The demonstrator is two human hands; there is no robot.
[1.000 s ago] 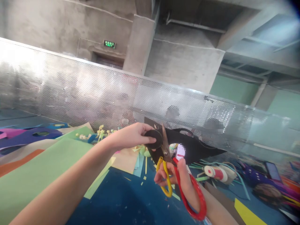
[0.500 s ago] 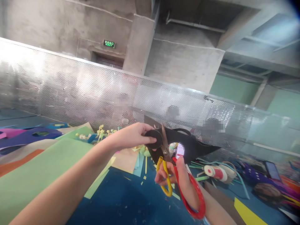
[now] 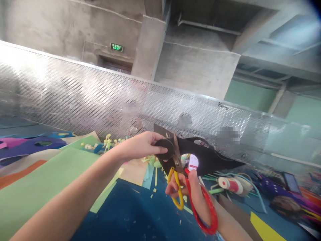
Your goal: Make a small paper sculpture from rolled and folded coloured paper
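My left hand (image 3: 147,144) pinches a round black disc (image 3: 165,147) and a sheet of black paper (image 3: 208,154) behind it, thumb on the disc's face. The black paper has round holes cut in it and reaches out to the right. In my right hand (image 3: 198,195) is a pair of scissors (image 3: 177,164) with one red and one yellow handle, thumb in the red loop and fingers in the yellow one. Its blades are parted and point up, close by the disc's right edge; I cannot tell whether they touch it.
Green paper (image 3: 55,174) covers the table's left side, with purple sheets (image 3: 37,146) behind. Small yellow-green figures (image 3: 107,143) stand farther back. At right lie a white and red bottle (image 3: 230,184), a phone (image 3: 291,182) and yellow paper (image 3: 265,227). A perforated metal screen (image 3: 75,90) runs behind.
The free right part of the black paper has swung a little, its tip farther right and lower. The scissors' handles have moved slightly; my left hand stays about where it was.
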